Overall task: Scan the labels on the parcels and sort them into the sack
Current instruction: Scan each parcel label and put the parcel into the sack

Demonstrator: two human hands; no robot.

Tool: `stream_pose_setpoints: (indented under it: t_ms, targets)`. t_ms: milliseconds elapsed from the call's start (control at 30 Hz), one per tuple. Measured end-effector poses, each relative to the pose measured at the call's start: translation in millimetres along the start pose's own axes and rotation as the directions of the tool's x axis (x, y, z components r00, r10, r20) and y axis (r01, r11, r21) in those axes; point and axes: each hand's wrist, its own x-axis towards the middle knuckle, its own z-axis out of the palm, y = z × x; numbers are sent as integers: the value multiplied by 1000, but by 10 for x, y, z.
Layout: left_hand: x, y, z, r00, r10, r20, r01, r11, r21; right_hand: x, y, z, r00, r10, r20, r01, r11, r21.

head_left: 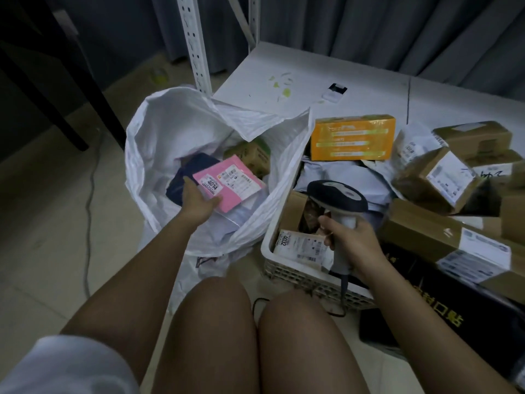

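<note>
Left hand (199,204) holds pink parcel (230,182).

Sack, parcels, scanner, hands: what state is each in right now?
Sack: open, partly filled.
Pink parcel: label up, held over the sack.
Left hand: gripping the pink parcel.
Scanner: upright, held.
Right hand: gripping the scanner.
Basket: holding parcels.

Sack (159,132): white. Held parcel (233,182): pink, white printed label. Scanner (338,197): grey and black. Basket (301,275): white lattice. Carton (352,137): orange, pale stripes. Boxes (434,180): brown cardboard.
</note>
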Motion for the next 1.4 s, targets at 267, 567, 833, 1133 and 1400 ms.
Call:
stream_pose_setpoints:
  t_ms: [267, 567, 833, 1133, 1400]
  targets:
    - [-318, 342, 875, 894, 368, 255, -436, 843, 315, -24, 181, -294, 996, 58, -66, -62, 996, -64]
    - [-549, 192, 1981, 780, 243, 577, -454, 854, 255, -90, 219, -529, 980, 122, -156, -117, 992, 39]
    - [-259, -167, 2305, 753, 24, 657, -414, 794, 445, 15, 334, -570, 978, 152, -146, -133, 982, 131]
    - [-240, -115, 2359, 792, 257, 554, -590, 556, 585, 122, 515, -580, 973, 185, -141, -157, 969, 190]
    - [-546, 552, 1655, 865, 339, 369, -479, 778, 407, -38, 375, -488, 972, 173, -160, -149, 977, 152]
